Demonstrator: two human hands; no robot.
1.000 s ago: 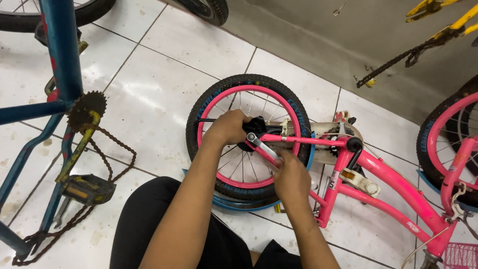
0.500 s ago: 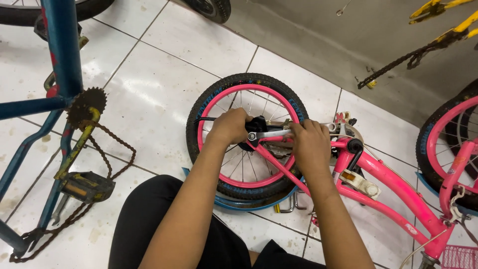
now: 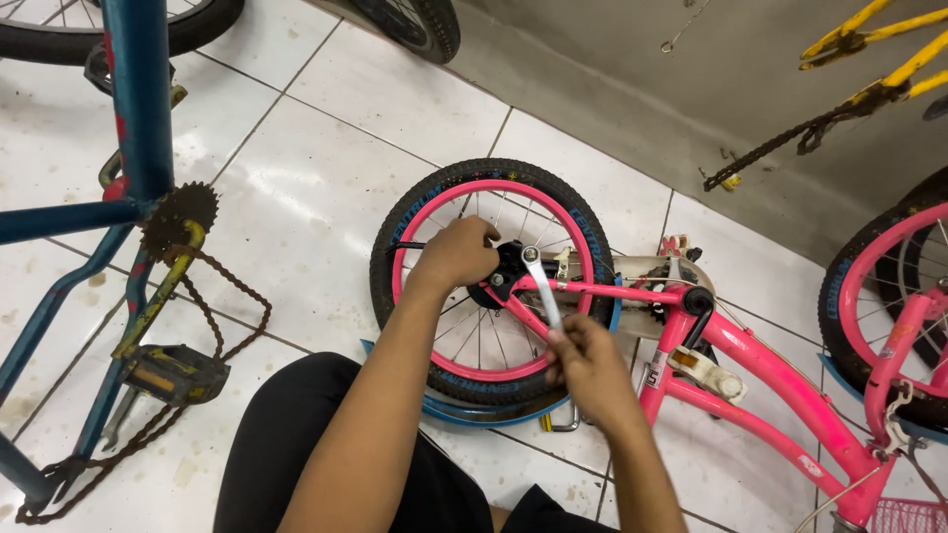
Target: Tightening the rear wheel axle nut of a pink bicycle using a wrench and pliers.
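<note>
A small pink bicycle (image 3: 750, 355) lies on its side on the white tiled floor. Its rear wheel (image 3: 494, 279) has a black tyre and a pink rim. My left hand (image 3: 457, 252) rests closed on the wheel hub, at the left of the axle. My right hand (image 3: 588, 367) grips the lower end of a silver wrench (image 3: 541, 286). The wrench's head sits on the axle nut beside the pink frame stay, and its handle slants down toward me. My forearms reach over my dark-trousered knees.
A blue bicycle frame (image 3: 138, 118) stands at the left with a rusty sprocket (image 3: 178, 219), a loose hanging chain (image 3: 229, 296) and a pedal (image 3: 170, 373). A grey wall (image 3: 691, 89) runs behind. A second pink wheel (image 3: 889, 306) is at the right; a yellow frame (image 3: 879, 49) hangs above.
My right hand swung the wrench from level near the chain guard down toward me, so its handle now points at my knees. My left hand stayed on the hub.
</note>
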